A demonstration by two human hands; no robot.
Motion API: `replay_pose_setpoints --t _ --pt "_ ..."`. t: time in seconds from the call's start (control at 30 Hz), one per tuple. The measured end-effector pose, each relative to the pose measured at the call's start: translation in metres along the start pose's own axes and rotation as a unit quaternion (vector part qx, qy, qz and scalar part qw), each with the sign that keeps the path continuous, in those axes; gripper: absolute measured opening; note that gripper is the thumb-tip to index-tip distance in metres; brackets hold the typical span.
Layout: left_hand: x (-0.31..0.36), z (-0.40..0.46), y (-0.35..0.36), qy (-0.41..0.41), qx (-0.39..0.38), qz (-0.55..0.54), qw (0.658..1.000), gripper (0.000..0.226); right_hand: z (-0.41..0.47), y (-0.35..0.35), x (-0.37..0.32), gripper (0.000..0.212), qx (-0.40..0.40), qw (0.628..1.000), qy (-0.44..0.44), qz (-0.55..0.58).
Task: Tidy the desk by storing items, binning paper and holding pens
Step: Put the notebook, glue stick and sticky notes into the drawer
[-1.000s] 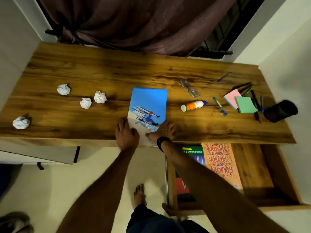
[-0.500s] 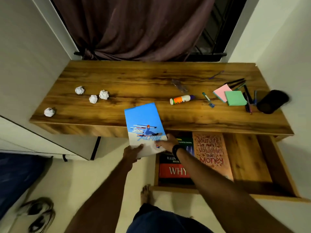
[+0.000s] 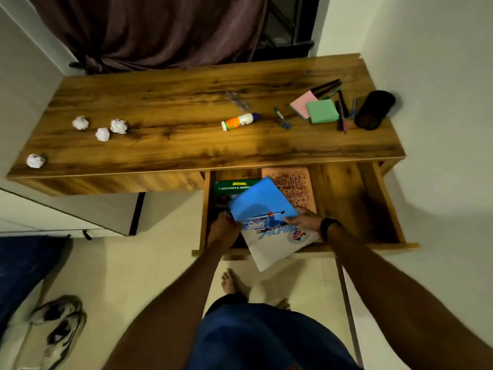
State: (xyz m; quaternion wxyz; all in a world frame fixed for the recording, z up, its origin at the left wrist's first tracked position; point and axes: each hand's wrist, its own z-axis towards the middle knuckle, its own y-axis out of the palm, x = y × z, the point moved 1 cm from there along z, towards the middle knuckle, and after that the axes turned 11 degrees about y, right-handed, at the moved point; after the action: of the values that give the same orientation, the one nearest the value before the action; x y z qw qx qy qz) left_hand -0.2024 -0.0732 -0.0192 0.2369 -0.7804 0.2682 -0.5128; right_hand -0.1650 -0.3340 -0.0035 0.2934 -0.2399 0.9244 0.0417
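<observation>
Head view: looking down over a wooden desk point(image 3: 186, 145) and its open drawer point(image 3: 354, 198).
Blue book point(image 3: 264, 209): held tilted over the drawer, blue end above the two books inside, white end past the drawer's front edge.
Left hand point(image 3: 222, 229): at the book's left edge, fingers tucked under it, gripping.
Right hand point(image 3: 304, 218): at the book's right edge, thumb on the cover, pinching; black band point(image 3: 328, 228) on the wrist.
Drawer contents: green book point(image 3: 226, 189) at left, orange book point(image 3: 292, 185) beside it, both partly covered by the blue one.
Desk left: four crumpled paper balls point(image 3: 102, 134), one apart near the front corner.
Desk middle: glue bottle point(image 3: 237, 121) lying on its side.
Desk right: pink and green sticky notes point(image 3: 320, 111), scattered pens point(image 3: 340, 113), black pen holder point(image 3: 373, 110) on its side.
Floor: pair of shoes point(image 3: 58, 327) at lower left.
</observation>
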Motion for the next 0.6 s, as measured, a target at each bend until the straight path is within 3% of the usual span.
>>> replay_pose_setpoints --t 0.1,0.2,0.27,0.33,0.47,0.6 --pt "0.010 -0.011 0.040 0.039 -0.075 0.041 0.996 0.071 -0.014 -0.036 0.022 0.047 0.051 0.998 0.008 0.031" --pt "0.012 -0.029 0.068 0.093 -0.132 0.231 0.960 0.072 -0.009 -0.057 0.043 0.082 0.113 0.990 0.024 0.084" --pt "0.008 -0.028 0.073 0.109 -0.138 0.272 0.946 0.070 -0.009 -0.062 0.045 0.075 0.177 0.979 0.024 0.099" --pt "-0.001 -0.021 0.072 0.115 -0.157 0.257 0.947 0.074 -0.010 -0.063 0.041 0.065 0.202 0.975 0.015 0.095" --pt "-0.007 -0.015 0.071 0.114 -0.170 0.255 0.945 0.080 0.008 -0.059 0.032 0.069 0.223 0.971 -0.018 0.083" --pt "-0.007 -0.018 0.072 0.099 -0.172 0.257 0.946 0.089 0.028 -0.051 0.019 0.059 0.271 0.962 -0.045 0.005"
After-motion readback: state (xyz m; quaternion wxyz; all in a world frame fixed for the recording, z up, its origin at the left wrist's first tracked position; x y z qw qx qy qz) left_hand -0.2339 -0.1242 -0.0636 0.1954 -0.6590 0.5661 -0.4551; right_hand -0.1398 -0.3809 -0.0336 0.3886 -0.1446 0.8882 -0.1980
